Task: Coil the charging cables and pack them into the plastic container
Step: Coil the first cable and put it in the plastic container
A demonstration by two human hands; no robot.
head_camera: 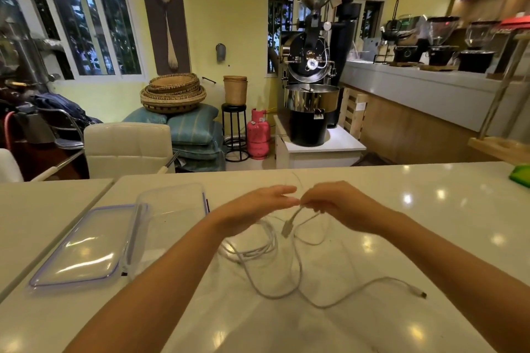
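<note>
White charging cables (298,275) lie tangled in loose loops on the white table (430,238); one plug end (419,293) rests at the right. My right hand (335,203) pinches a cable near its flat connector (286,228), which hangs just above the table. Close beside it on the left, my left hand (258,205) has its fingers stretched out flat, fingertips almost touching the right hand. A thin loop of cable rises behind both hands. The clear plastic container (172,209) stands to the left, with its clear lid (86,246) lying flat beside it.
A green object (520,176) sits at the table's far right edge. A second table top (43,209) adjoins on the left. A white chair (127,146) stands behind the table, with a coffee roaster and a counter farther back.
</note>
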